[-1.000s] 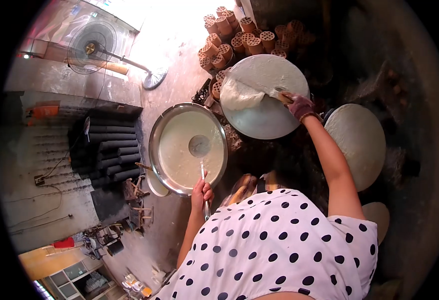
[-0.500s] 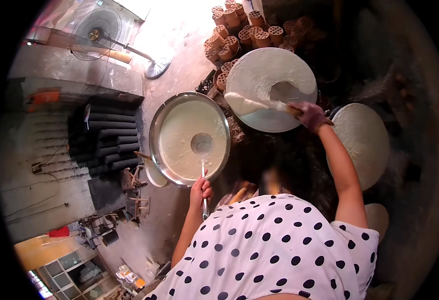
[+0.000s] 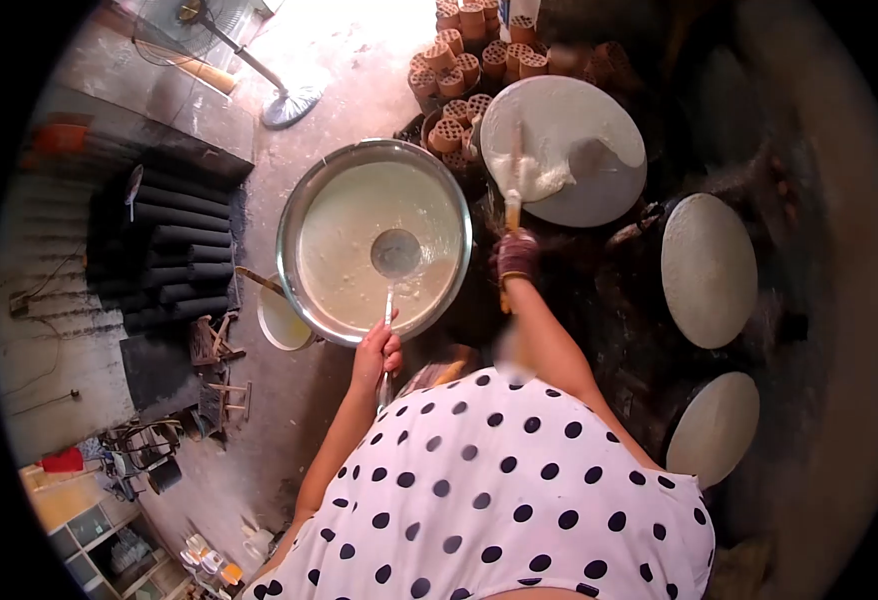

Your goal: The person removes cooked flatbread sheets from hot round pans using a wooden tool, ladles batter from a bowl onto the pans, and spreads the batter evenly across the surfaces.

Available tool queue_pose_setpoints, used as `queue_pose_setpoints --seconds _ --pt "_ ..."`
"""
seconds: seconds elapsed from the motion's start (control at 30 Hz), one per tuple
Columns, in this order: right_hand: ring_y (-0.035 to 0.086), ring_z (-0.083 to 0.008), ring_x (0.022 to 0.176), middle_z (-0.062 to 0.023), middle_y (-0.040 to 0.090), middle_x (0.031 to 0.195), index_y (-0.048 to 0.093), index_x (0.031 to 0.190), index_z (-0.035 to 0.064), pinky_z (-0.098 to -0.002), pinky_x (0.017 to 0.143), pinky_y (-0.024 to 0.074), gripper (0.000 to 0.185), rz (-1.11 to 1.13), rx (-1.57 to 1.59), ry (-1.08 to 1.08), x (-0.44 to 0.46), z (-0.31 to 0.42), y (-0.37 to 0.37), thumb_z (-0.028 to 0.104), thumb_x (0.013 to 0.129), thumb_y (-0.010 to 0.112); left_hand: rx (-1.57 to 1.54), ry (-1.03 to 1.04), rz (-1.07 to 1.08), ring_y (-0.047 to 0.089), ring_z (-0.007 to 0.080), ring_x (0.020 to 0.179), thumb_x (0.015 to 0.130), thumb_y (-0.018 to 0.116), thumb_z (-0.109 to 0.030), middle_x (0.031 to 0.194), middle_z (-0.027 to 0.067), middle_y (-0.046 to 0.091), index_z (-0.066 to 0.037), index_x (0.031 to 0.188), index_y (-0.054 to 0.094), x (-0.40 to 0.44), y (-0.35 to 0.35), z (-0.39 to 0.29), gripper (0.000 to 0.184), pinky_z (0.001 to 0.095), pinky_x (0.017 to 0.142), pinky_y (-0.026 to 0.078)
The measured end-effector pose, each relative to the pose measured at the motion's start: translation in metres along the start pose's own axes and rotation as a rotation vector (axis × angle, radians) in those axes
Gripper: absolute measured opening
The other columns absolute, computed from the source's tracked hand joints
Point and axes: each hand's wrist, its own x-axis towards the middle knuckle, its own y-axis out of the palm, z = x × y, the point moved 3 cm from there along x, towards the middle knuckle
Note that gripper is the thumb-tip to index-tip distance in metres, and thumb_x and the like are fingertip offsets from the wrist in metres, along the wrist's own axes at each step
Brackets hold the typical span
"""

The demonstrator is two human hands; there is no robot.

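Note:
My left hand (image 3: 373,358) is wrapped round the handle of a ladle (image 3: 395,254), whose round bowl rests in pale batter (image 3: 344,215) inside a wide metal basin (image 3: 290,225). My right hand (image 3: 516,256), in a dark reddish glove, grips a wooden-handled spreader (image 3: 514,207). The spreader's blade lies over the left part of a round griddle (image 3: 594,205), amid wet batter (image 3: 544,178). Pale batter coats much of that griddle, leaving a grey bare patch toward its right and lower side.
Two more round, pale-topped griddles (image 3: 709,270) (image 3: 716,430) stand to the right. Perforated clay-coloured cylinders (image 3: 449,70) are piled behind the basin. A white bucket (image 3: 283,322) sits left of it. Farther left are stacked black cylinders (image 3: 184,235) and a standing fan (image 3: 289,106).
My right hand has moved left and toward me, swinging the spreader from sideways to pointing away. Batter has shifted on the griddle, exposing more grey surface. The ladle stays in the basin.

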Motion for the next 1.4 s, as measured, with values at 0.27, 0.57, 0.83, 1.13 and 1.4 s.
queue_pose_setpoints --seconds 0.27,0.57,0.83,1.13,1.4 --pt "0.048 -0.0166 0.038 -0.0018 0.048 0.051 0.057 0.081 0.0091 -0.0311 0.034 0.0398 0.011 -0.128 0.483 0.28 -0.069 0.098 0.001 0.02 0.084 0.057 -0.003 0.042 -0.017 0.033 0.0066 0.037 0.099 0.037 -0.018 0.059 -0.0034 0.035 -0.011 0.137 0.041 -0.032 -0.065 -0.009 0.038 0.0231 0.033 0.031" --pt "0.041 -0.0165 0.033 -0.003 0.045 0.047 0.056 0.076 0.0107 -0.0323 0.03 0.0311 0.018 -0.122 0.265 0.33 -0.078 0.046 -0.05 0.025 0.086 0.056 -0.019 0.085 0.009 0.033 0.0063 0.036 0.1 0.037 -0.018 0.06 -0.0037 0.036 -0.013 0.137 0.04 -0.038 -0.084 -0.02 0.038 0.0226 0.034 0.032" --pt "0.044 -0.0172 0.034 -0.0018 0.047 0.05 0.053 0.072 0.0115 -0.033 0.032 0.0338 0.025 -0.168 0.428 0.293 -0.067 0.076 -0.092 0.03 0.088 0.056 -0.042 0.075 0.106 0.034 0.0061 0.036 0.1 0.037 -0.02 0.059 -0.0043 0.035 -0.012 0.138 0.039 -0.024 -0.064 -0.016 0.039 0.0224 0.033 0.031" --pt "0.045 -0.0171 0.034 -0.0033 0.052 0.053 0.058 0.079 0.0085 -0.0312 0.033 0.0357 0.023 0.049 0.101 0.338 -0.032 0.016 -0.18 0.03 0.088 0.057 0.011 0.083 0.125 0.032 0.0053 0.037 0.1 0.035 -0.02 0.058 -0.005 0.032 -0.012 0.139 0.037 -0.01 -0.013 -0.015 0.04 0.0216 0.034 0.029" --pt "0.054 -0.0205 0.04 -0.0065 0.057 0.056 0.061 0.076 0.0102 -0.0346 0.035 0.0413 0.017 0.138 0.346 0.334 0.01 0.074 -0.203 0.02 0.088 0.054 0.008 0.06 0.156 0.031 0.0051 0.037 0.1 0.036 -0.021 0.059 -0.0052 0.033 -0.012 0.139 0.037 0.006 0.055 0.0 0.039 0.0224 0.034 0.03"
